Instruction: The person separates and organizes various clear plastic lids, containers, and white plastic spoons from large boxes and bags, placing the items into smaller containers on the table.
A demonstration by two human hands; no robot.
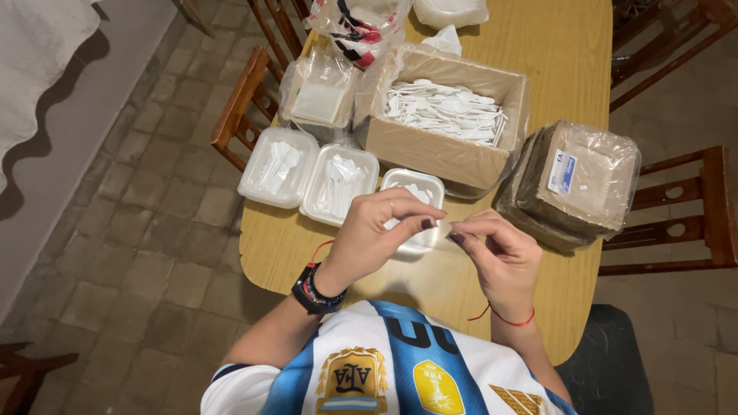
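My left hand and my right hand meet over the near part of the wooden table. Both pinch a small clear plastic wrapper stretched between their fingertips. Just behind the hands stands a white lidded container with white plastic cutlery inside. A cardboard box lined with clear plastic holds several loose white plastic spoons.
Two more white containers sit in a row at the left. A wrapped stack of brown trays lies at the right, bagged containers at the back left. Wooden chairs surround the table.
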